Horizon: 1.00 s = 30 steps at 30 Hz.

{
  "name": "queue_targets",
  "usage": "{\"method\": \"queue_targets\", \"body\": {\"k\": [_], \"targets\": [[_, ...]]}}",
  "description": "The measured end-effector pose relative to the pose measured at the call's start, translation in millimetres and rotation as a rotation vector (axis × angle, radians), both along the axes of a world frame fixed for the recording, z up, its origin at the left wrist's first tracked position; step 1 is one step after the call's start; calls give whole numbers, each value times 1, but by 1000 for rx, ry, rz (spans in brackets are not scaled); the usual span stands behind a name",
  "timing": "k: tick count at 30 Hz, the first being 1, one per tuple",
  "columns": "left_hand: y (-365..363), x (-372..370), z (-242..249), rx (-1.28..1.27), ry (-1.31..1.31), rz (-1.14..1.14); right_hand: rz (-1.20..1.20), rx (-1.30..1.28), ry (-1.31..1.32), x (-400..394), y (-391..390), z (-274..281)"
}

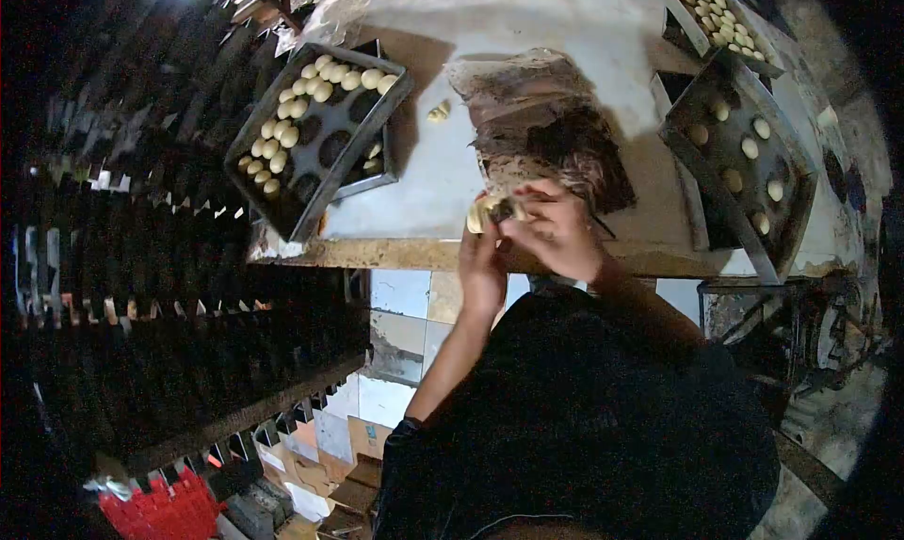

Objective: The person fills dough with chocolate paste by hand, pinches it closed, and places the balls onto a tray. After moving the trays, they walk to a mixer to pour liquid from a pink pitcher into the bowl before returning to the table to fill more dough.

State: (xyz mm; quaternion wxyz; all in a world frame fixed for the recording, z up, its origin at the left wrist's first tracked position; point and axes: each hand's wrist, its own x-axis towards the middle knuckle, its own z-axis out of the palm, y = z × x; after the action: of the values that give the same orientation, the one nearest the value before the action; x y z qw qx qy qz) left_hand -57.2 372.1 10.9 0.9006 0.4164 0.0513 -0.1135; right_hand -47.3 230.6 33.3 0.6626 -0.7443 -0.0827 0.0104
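Between my two hands, just over the table's front edge, is a piece of pale dough [477, 216] with some dark filling [502, 210] on it. My left hand [482, 262] holds the dough from below, its fingers closed round it. My right hand [556, 225] is at the filling from the right, fingers bent together; the fingertips are slightly blurred. Beyond the hands lies a spread mass of dark brown filling [556, 130] on a sheet. A small scrap of pale dough [439, 112] rests on the table to its left.
At the left a metal tray [315, 206] holds several pale dough balls [287, 137], overlapping another tray. On the right a second tray [697, 187] holds several spaced balls; behind it is a fuller tray [772, 67]. The table's front edge [405, 253] runs below my hands. A red basket [160, 510] stands low left.
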Motion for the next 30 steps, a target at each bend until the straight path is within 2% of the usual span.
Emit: {"method": "queue_targets", "body": {"k": [1, 3, 5, 7, 9, 10, 11, 13, 14, 15, 17, 20, 21, 22, 23, 24, 25, 27, 28, 30], "targets": [[2, -14, -13, 459, -347, 138, -81, -430, -341, -9, 16, 18], [20, -37, 3, 843, -594, 223, -116, -567, -566, -27, 44, 46], [39, -63, 30, 1131, -743, 309, -136, -468, -610, -47, 72, 54], [57, -90, 46, 976, -714, 329, -139, -414, -730, -70, 89, 59], [74, -115, 55, 428, -541, 306, -119, -396, -939, -86, 98, 69], [85, -129, 63, 135, -459, 299, -85, -273, -874, -101, 107, 78], [96, -134, 60, -13, -495, 257, -10, -249, -826, -112, 110, 88], [117, -150, 50, 214, -590, 275, 138, -192, -733, -128, 113, 103], [117, -153, 48, 359, -691, 388, 122, -132, -656, -132, 114, 99], [122, -159, 47, 472, -768, 429, 159, -172, -487, -136, 110, 108], [129, -167, 45, 703, -921, 505, 345, -39, 27, -144, 106, 114], [122, -167, 49, 1028, -1093, 685, 187, -16, -200, -160, 106, 107], [118, -169, 51, 1175, -1100, 763, 197, -86, -499, -157, 109, 107], [111, -170, 57, 1250, -1078, 815, 217, -194, -521, -161, 104, 115], [106, -172, 66, 1330, -1040, 719, 233, -303, -537, -166, 100, 128], [100, -173, 76, 1410, -1003, 621, 164, -368, -583, -168, 96, 117], [94, -170, 82, 1386, -998, 521, 111, -419, -602, -167, 90, 114], [76, -158, 76, 1033, -903, 439, 5, -400, -772, -161, 70, 100], [52, -153, 78, 734, -722, 423, 0, -376, -759, -158, 57, 101], [40, -145, 64, 250, -568, 90, -10, -319, -738, -149, 27, 109]]}}
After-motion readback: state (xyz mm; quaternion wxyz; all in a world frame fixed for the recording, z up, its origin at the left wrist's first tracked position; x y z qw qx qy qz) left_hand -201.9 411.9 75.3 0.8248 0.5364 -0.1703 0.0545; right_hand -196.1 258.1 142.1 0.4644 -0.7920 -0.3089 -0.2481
